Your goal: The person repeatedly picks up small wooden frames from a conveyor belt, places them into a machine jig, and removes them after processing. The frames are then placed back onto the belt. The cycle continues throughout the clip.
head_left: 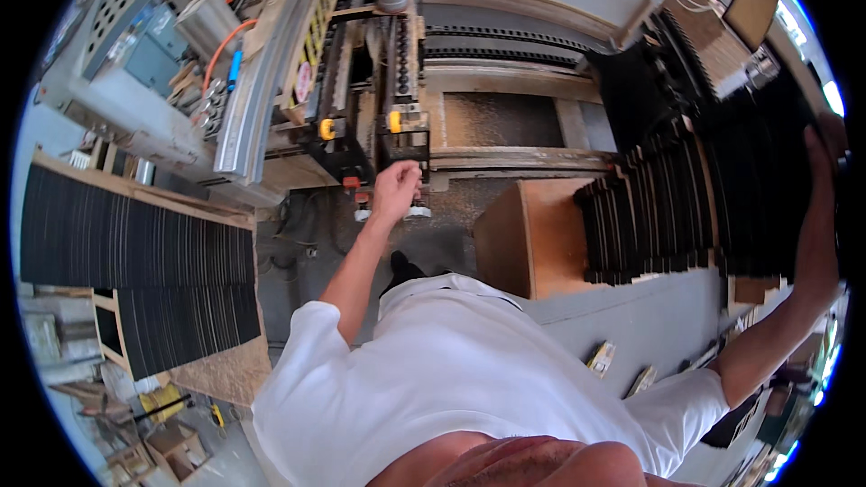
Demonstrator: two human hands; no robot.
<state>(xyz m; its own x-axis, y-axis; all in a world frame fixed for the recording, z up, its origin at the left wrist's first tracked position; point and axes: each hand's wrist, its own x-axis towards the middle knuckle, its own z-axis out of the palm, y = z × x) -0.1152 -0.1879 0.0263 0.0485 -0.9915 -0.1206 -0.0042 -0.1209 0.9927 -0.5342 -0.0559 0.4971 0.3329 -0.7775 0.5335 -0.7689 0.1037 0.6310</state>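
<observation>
My left hand [397, 188] is curled into a loose fist in front of the machine's near end, with nothing visible in it. Just beyond it are a yellow knob [395, 122] and a second yellow knob [327, 129] on the machine's black rails. Far out to the right, my right arm is stretched to the tall stack of black panels [758, 189]. The right hand [825, 140] lies at the stack's far right side, against the dark picture rim. Its fingers are mostly lost in shadow, so its grip is unclear.
A row of black panels with pale edges [649, 203] stands beside a wooden box [555, 239]. More black panels [135, 225] fill a wooden rack at left. Sawdust lies on the machine bed [496, 117]. A grey metal beam [262, 81] rises at the left.
</observation>
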